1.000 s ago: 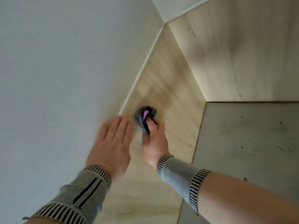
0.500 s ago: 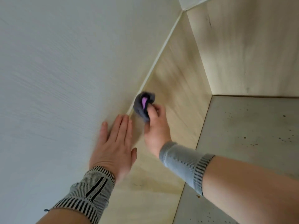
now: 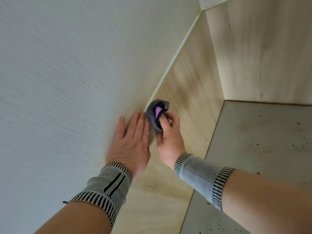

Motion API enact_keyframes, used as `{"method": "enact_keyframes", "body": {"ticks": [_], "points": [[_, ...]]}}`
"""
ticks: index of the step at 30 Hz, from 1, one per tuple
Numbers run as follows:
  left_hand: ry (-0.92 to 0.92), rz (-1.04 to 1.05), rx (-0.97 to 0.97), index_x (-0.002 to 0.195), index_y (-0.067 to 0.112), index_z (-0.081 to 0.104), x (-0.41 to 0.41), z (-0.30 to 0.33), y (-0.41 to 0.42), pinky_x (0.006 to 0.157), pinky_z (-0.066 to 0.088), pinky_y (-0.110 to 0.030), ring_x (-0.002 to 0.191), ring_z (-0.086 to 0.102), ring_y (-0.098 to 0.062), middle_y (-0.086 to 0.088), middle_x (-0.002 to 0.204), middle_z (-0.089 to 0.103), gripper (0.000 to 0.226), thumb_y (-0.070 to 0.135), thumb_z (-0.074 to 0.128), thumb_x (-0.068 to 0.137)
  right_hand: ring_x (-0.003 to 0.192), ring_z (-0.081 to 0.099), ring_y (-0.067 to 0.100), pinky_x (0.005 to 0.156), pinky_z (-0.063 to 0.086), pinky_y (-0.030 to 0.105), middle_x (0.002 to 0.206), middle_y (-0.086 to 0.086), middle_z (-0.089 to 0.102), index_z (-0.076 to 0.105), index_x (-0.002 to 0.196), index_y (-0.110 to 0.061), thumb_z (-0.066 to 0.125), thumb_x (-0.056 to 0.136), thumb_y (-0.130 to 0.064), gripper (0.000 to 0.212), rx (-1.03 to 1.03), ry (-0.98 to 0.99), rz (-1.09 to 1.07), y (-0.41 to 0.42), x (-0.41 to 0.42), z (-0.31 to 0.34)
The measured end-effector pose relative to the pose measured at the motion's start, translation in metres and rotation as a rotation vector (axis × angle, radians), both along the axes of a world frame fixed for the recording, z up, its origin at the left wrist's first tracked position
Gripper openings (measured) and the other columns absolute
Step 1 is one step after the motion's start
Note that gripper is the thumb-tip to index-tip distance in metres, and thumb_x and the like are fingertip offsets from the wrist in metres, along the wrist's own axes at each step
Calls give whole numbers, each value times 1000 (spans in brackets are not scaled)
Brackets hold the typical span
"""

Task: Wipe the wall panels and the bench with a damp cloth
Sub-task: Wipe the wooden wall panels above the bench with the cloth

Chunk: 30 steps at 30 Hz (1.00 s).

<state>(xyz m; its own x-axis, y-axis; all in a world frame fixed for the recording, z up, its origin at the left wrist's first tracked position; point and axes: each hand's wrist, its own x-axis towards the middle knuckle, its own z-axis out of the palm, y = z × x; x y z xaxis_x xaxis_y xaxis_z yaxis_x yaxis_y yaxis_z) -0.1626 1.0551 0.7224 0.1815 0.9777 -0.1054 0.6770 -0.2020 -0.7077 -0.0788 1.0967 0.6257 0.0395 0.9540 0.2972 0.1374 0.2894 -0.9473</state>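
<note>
Cloth (image 3: 156,115) bunched, grey, purple fold showing

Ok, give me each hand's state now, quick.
Left hand: open, fingers straight, flat on the wall.
Right hand: holding the cloth.

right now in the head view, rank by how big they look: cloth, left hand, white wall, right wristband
1. white wall, by far the largest
2. left hand
3. right wristband, close to the hand in apparent size and nearer the camera, so that order is unsure
4. cloth, bunched up, smallest
</note>
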Motion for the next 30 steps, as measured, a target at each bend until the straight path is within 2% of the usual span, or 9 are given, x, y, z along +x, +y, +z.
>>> {"method": "enact_keyframes", "body": {"ticks": [6,9,12,16,19,22,26,28,30], "points": [[28,-16,25,132,1,-44,0,-1,0,99,-38,-52,145,-30,-31,-15,157,-34,76,38,15,101,88,50,19,81,34,15,133,5,31,35,145,-17,42,97,-5,50,-349,66,-134,69,24,9],[40,-11,10,135,1,-42,0,-1,1,97,-39,-52,144,-33,-31,-15,155,-37,75,38,13,101,94,54,18,88,46,23,132,1,29,39,142,-17,48,95,-5,49,-200,8,-36,25,12,3],[27,6,-10,134,3,-42,0,-1,1,98,-39,-52,136,-43,-30,-14,141,-50,73,40,12,102,93,54,12,89,51,27,136,0,27,35,145,-19,54,91,-1,60,-72,-97,109,-17,5,-10],[4,-6,-16,130,7,-46,-1,-3,1,98,-40,-53,142,-36,-32,-13,138,-51,77,40,16,101,90,58,28,87,52,40,134,9,30,33,141,-12,52,90,-2,55,-171,-64,-44,47,21,-3],[7,-15,3,134,10,-44,-3,-5,3,99,-39,-53,143,-34,-31,-10,143,-49,76,40,17,101,103,56,28,94,47,32,134,11,36,34,143,-12,50,91,-2,56,-197,-69,-187,107,40,10],[8,-45,30,138,11,-39,-5,-7,2,101,-39,-51,145,-30,-31,-12,157,-34,77,40,22,101,107,54,27,98,46,32,131,10,39,40,140,-12,50,86,3,57,-133,-66,-204,97,39,10],[-9,-103,79,152,9,2,-11,-9,4,115,-23,-52,149,-1,-31,-14,162,2,83,40,49,90,116,51,28,99,47,36,137,9,35,44,137,-11,58,82,5,59,59,-102,47,29,23,-9],[-22,-111,86,151,7,15,-12,-9,6,118,-16,-52,148,11,-32,-16,161,16,85,37,58,85,114,52,28,95,50,38,136,9,37,43,134,-9,64,81,-3,57,55,-110,31,39,28,-8],[18,-91,76,153,9,6,-11,-10,6,116,-19,-53,149,3,-31,-14,163,7,85,40,52,89,110,53,26,92,48,35,130,10,42,44,130,-6,66,84,-12,51,-60,-50,-66,65,32,0]]}}
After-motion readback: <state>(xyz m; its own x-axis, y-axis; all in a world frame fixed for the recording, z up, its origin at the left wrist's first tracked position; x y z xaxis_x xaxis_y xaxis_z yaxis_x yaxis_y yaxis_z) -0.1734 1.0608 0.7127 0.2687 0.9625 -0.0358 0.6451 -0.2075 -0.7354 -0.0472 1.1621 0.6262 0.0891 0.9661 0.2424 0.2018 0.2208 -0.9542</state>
